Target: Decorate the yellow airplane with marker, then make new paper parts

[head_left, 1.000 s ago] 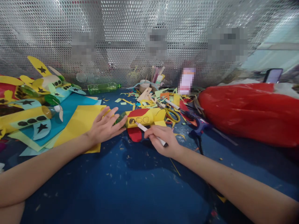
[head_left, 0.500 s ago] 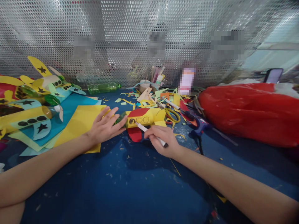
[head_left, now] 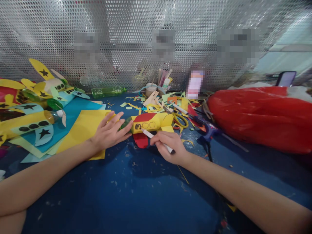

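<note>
"While the right hand (head_left: pixel 172 146) is closed around a white marker (head_left: pixel 148 133), what does the left one do?"

"The left hand (head_left: pixel 110 131) has its fingers spread apart, the tips against the green bottle end (head_left: pixel 126 123) of a yellow toy plane (head_left: pixel 157 121); it seems to steady that end rather than grip it."

"And the marker?"

"Held like a pen, its tip at the edge of the first of three drawn circles, the darkened one. That hold looks suited to fine control."

"Where is the plane, exactly?"

"On the blue worktop (head_left: pixel 109 195), lengthwise, just right of the left fingertips and just beyond the right hand, a red wing (head_left: pixel 140 140) toward the person. Yellow-handled scissors (head_left: pixel 182 121) lie near its tail, perhaps there to leave room."
</note>
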Motion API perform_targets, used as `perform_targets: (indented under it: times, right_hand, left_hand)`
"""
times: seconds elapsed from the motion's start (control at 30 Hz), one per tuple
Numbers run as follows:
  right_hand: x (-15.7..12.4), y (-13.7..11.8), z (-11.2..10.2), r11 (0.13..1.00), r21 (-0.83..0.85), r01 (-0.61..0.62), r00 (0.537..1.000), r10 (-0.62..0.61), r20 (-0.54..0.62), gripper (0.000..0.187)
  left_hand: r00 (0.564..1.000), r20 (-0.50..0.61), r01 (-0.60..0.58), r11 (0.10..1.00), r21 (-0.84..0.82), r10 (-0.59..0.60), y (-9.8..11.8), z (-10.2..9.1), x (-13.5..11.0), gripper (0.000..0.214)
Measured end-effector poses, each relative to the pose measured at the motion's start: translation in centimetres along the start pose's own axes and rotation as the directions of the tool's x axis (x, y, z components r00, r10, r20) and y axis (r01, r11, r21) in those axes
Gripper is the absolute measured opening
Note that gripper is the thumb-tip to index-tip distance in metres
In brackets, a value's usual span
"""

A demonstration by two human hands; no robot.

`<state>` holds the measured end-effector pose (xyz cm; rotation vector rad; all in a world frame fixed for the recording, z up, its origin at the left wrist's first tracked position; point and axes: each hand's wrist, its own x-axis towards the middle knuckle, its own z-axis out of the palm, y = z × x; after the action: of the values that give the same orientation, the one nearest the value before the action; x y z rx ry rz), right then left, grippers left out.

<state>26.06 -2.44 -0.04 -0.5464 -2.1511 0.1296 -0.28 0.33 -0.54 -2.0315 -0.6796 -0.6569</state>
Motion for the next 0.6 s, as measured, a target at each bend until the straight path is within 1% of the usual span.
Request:
perform_targets:
  times: [0.1, 0.27, 0.4, 0.47, 0.6]
  right_hand:
    - [0.04, -0.01, -0.01, 1.000, 0.013, 0.007, 1.000, -0.007, 0.015, 0.021]
    - [-0.02, 0.07, -0.01, 1.000, -0.006, -0.007, 1.000, 0.007, -0.004, 0.021]
    - [0.04, 0.04, 0.00, 1.000, 0.001, 0.009, 1.000, -0.009, 0.006, 0.020]
    - [0.10, -0.01, 0.02, 1.000, 0.013, 0.025, 0.999, -0.025, 0.021, 0.020]
    - [0.14, -0.05, 0.08, 0.999, 0.022, 0.037, 0.999, -0.038, 0.034, 0.021]
  left_hand:
    - [0.999, 0.032, 0.024, 1.000, -0.018, -0.023, 0.03, 0.11, -0.13, 0.039]
    - [0.999, 0.031, 0.021, 1.000, -0.008, -0.021, 0.09, 0.14, -0.23, 0.036]
    - [0.996, 0.080, 0.042, 0.998, -0.047, -0.038, 0.08, 0.15, -0.32, 0.039]
    - [0.997, 0.065, 0.034, 0.998, -0.043, -0.031, 0.07, 0.10, -0.23, 0.038]
    - [1.000, -0.012, -0.003, 1.000, 0.030, 0.003, 0.05, -0.17, 0.21, 0.035]
